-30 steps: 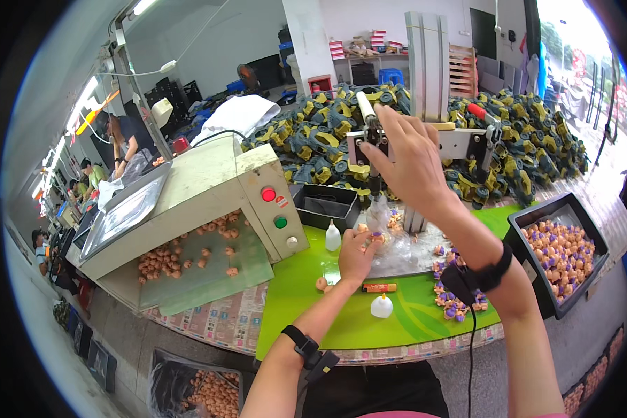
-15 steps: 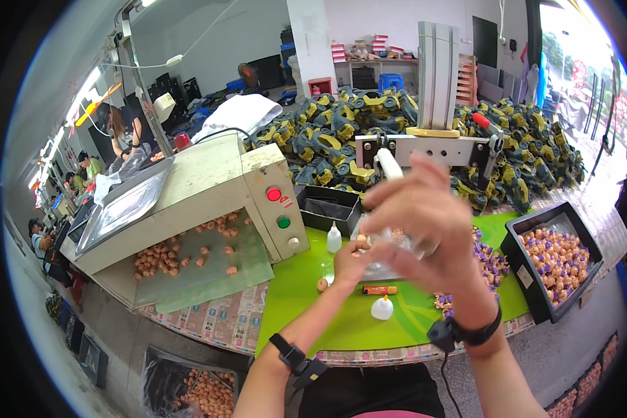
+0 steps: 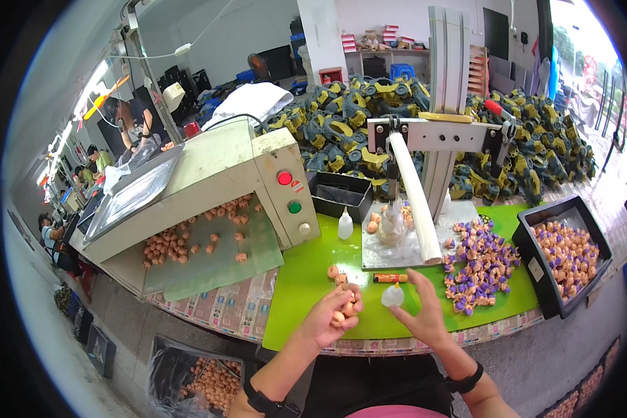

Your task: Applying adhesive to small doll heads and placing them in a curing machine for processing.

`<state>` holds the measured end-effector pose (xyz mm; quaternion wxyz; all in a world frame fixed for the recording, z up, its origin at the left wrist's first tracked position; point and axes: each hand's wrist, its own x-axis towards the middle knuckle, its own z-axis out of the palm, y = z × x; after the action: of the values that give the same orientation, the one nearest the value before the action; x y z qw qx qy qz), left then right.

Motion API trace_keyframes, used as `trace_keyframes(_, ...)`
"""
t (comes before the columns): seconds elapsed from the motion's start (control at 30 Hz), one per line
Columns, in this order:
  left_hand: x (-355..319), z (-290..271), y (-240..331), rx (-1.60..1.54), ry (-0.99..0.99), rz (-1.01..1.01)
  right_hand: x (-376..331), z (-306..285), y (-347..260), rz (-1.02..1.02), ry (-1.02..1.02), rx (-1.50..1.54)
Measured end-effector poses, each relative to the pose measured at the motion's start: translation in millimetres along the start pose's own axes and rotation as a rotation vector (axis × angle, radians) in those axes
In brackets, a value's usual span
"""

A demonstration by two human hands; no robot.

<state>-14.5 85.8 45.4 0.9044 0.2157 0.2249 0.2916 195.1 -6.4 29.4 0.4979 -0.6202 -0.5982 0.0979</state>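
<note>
My left hand [image 3: 333,318] is closed around several small peach-coloured doll heads [image 3: 350,306] above the green mat's front part. Two more peach heads [image 3: 334,272] lie just beyond its fingers. My right hand [image 3: 428,313] is open, thumb and fingers spread, beside a small squeeze bottle [image 3: 393,296] with a yellow tip; whether the thumb touches it I cannot tell. Behind the bottle lies an orange and dark tube-shaped stick [image 3: 391,278]. A hand press with a long white lever [image 3: 416,202] stands over a metal plate [image 3: 383,259], with a clear piece [image 3: 393,226] under its ram.
Purple-and-peach pieces [image 3: 477,272] are heaped right, beside a black bin [image 3: 536,268] of similar parts. A white bottle [image 3: 345,224] stands by a black tray [image 3: 334,209]. Left, a beige machine [image 3: 209,181] holds peach heads. Yellow-grey toy vehicle bodies [image 3: 327,136] pile up behind.
My right hand has come down from in front of the press to the small bottle. My left hand has drawn back toward me, with several heads in it. The lever now slants downward.
</note>
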Motion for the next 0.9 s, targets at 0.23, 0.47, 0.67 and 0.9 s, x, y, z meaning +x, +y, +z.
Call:
trace_keyframes(0.23, -22.4, -7.9, -42.0, 0.073, 0.008, -0.040, -10.3, 21.8, 22.9, 0.111, -0.095, 0.156)
trace_keyframes(0.47, -29.3, -9.9, -63.5, 0.066, 0.031, 0.078, -25.6, -29.9, -5.0, 0.170, -0.201, 0.306)
trace_keyframes(0.67, -22.3, -12.5, -73.7, 0.078, 0.033, 0.085, -42.7, -38.4, -16.1, 0.319, 0.037, 0.537)
trace_keyframes(0.9, -20.9, -15.9, -75.2, 0.117, 0.060, 0.070, -46.4, -35.3, -13.3, 0.095, 0.027, 0.374)
